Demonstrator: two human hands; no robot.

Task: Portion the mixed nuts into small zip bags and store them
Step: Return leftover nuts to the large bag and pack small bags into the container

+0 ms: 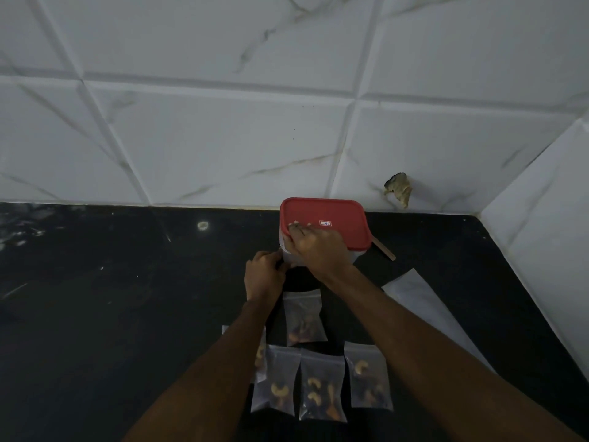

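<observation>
A clear plastic container with a red lid [338, 220] stands on the black counter [95, 298] near the wall. My right hand [318, 247] grips the lid's front left corner, fingers curled over its edge. My left hand [264, 275] holds the container's lower left side, fingers curled against it. Several small zip bags of mixed nuts lie flat in front: one [304, 317] just below the container, and a row nearer me [322, 386], [369, 374], [275, 381], one partly under my left forearm.
A larger white plastic sheet or bag [424, 301] lies to the right of the small bags. A wooden stick [384, 248] pokes out behind the container's right side. White marbled tile walls [223, 138] close off the back and right.
</observation>
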